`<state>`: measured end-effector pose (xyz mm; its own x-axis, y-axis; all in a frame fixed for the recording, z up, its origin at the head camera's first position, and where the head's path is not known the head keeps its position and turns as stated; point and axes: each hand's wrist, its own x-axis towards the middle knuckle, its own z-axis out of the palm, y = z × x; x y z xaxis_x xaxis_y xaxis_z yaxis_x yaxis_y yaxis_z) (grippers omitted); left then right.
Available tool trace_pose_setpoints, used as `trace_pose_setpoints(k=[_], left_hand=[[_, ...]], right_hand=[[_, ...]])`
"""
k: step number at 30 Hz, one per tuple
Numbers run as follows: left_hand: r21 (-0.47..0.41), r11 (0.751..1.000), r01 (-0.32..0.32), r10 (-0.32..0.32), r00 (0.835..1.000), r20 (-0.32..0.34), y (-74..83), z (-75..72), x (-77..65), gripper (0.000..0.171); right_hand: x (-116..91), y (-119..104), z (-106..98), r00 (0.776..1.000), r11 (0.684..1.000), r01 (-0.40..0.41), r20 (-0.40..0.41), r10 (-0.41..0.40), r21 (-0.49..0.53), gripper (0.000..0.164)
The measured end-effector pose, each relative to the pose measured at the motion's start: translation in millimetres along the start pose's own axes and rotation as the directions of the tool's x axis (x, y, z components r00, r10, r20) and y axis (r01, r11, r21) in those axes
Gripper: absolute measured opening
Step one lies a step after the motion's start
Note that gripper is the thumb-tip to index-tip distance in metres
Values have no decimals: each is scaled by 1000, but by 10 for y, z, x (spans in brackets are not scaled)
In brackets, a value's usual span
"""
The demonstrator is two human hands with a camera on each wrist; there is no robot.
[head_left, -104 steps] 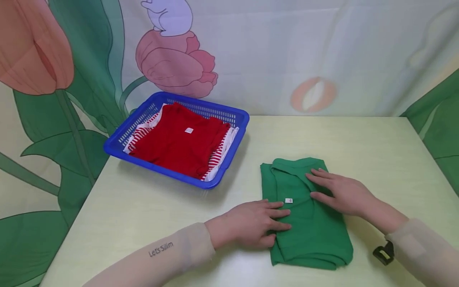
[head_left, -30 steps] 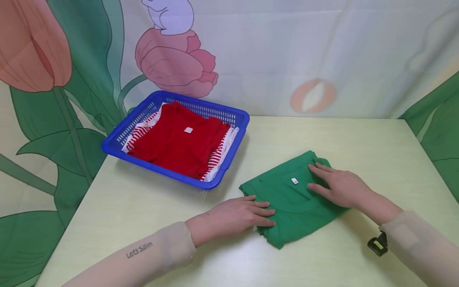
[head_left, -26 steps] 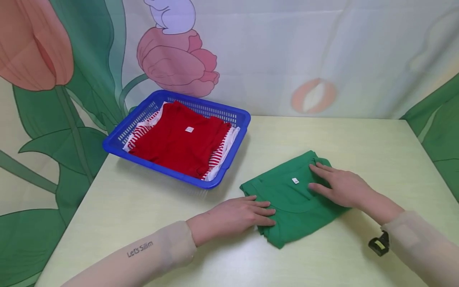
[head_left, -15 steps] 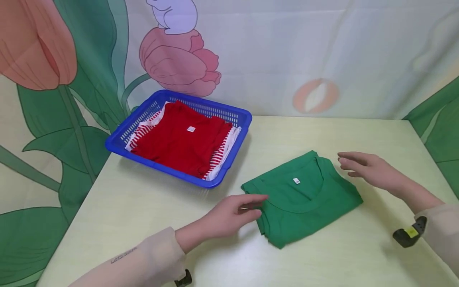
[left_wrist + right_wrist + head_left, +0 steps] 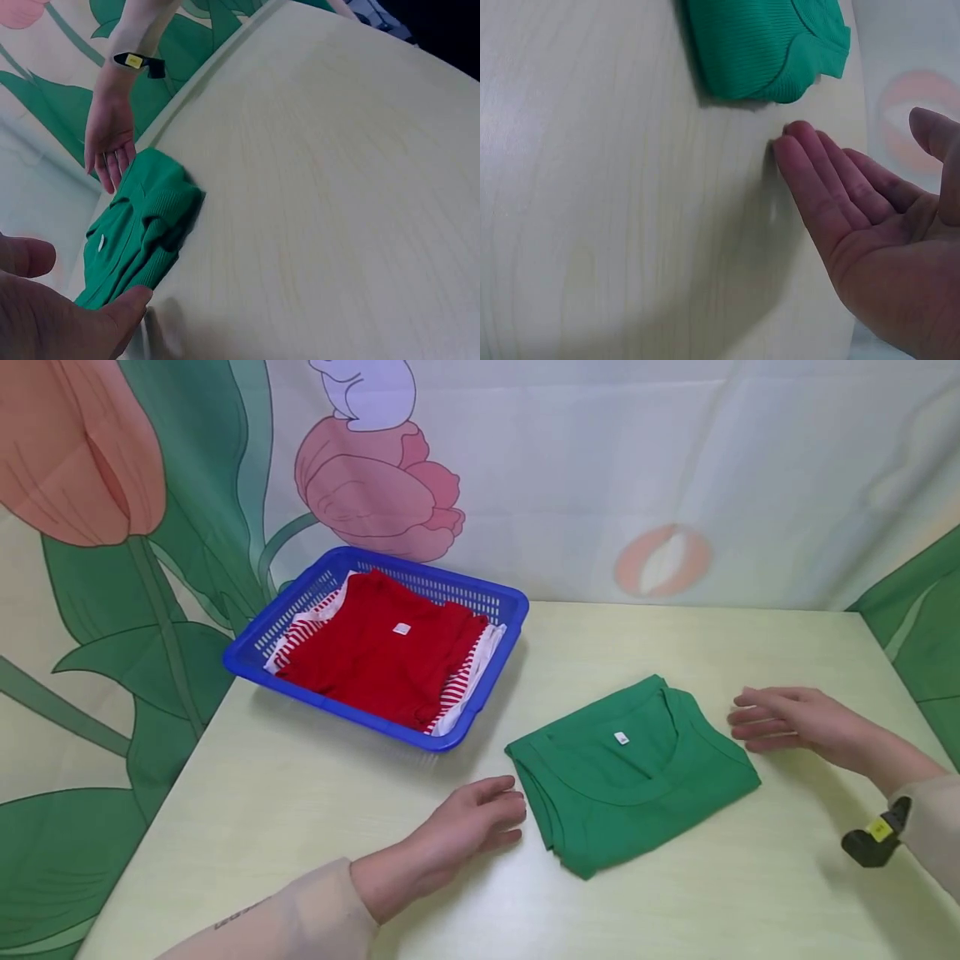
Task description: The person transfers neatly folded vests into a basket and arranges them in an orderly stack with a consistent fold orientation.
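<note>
On the pale table lies a folded green shirt (image 5: 637, 777), turned at a slant, its round neckline and small white label facing up. My left hand (image 5: 465, 827) is just left of it, fingers loosely bent and holding nothing. On the shirt's other side my right hand (image 5: 802, 727) stands apart from the cloth with relaxed fingers. In the right wrist view the right hand (image 5: 870, 210) shows its palm and nearly straight fingers, a little short of the green shirt (image 5: 757, 45). The left wrist view has the left hand's thumb (image 5: 124, 315) overlapping the green shirt (image 5: 135, 225).
A blue plastic basket (image 5: 337, 714) stands at the back left of the table (image 5: 300, 827). Inside lie a red garment (image 5: 375, 652) with a label, and striped and white cloth beneath. A printed curtain (image 5: 562, 485) with tulips hangs behind.
The green shirt has turned from upright to slanted, its neckline now facing nearer me. Both hands, earlier resting on it, have lifted off and drawn outward, left and right. The basket stays put.
</note>
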<state>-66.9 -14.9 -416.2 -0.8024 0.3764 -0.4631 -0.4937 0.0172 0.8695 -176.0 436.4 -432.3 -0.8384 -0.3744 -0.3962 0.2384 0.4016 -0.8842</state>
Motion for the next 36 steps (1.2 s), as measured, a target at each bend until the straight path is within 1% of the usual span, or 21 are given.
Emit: trace_pose_setpoints(k=[4,6,11,15,19,24,27,31,33,36], left_hand=[[-31,999,37,-36,999,15,-26,46,-1,65],[-46,998,38,-37,999,16,-39,67,6,67],[-108,994,23,-23,1000,-3,-53,105,49,70],[-151,988,16,-18,1000,-11,-55,121,91,66],[-178,984,23,-23,1000,3,-72,122,142,60],[-184,983,29,-21,999,47,-92,132,214,47],[-185,982,36,-23,997,71,-89,146,247,42],[-179,983,40,-21,994,107,-86,157,297,38],[-167,985,32,-14,994,109,-76,168,326,39],[-148,989,11,2,996,86,-49,194,366,41]], right_hand=[[20,24,7,999,999,-32,39,30,37,52],[32,21,25,997,998,-43,60,40,42,53],[74,-8,91,995,997,-78,58,78,3,56],[115,-25,142,994,994,-97,49,99,-45,58],[142,-41,189,993,989,-104,45,109,-106,60],[172,-79,261,991,983,-113,51,122,-145,65],[194,-103,306,989,982,-123,66,134,-147,69],[222,-136,372,986,981,-132,79,144,-142,69],[235,-154,398,986,981,-131,85,144,-143,69],[257,-179,434,985,982,-130,97,144,-134,69]])
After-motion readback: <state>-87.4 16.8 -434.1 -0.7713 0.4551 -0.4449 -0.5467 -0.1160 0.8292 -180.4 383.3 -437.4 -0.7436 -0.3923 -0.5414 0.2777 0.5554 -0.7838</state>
